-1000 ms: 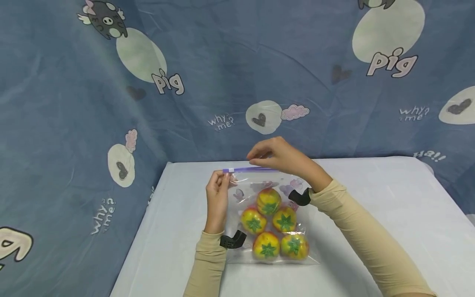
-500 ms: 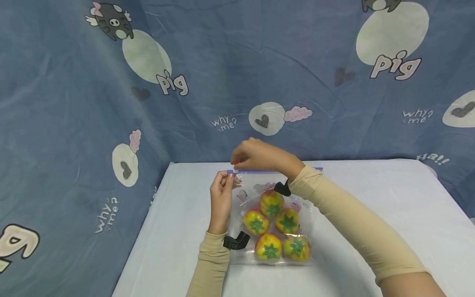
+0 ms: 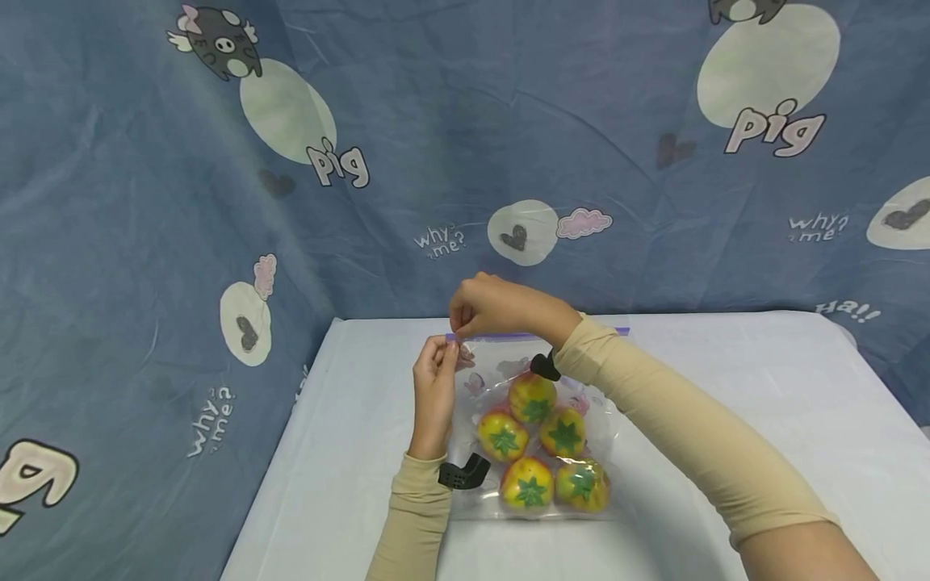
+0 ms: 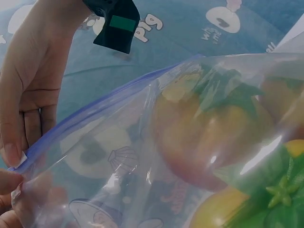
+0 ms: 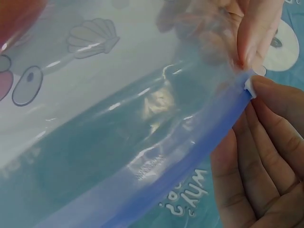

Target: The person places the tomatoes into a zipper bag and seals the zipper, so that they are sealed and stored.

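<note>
A clear zip bag printed with small pictures stands propped up in front of me, holding several round red-and-yellow fruits with green star-shaped tops. Its mouth is edged with a purple zip strip. My left hand pinches the bag's top left corner between thumb and fingers. Right beside it, my right hand pinches the small white slider at that end of the strip. In the head view the right hand covers the slider and part of the strip.
The bag is over a white-covered table. Behind and to the left hangs a blue curtain with pig drawings and lettering. A black camera mount sits on the left wrist, another on the right.
My right hand has moved left along the zip strip to the bag's left corner and taken hold of the slider. My left hand keeps its pinch; the head view has shifted slightly.
</note>
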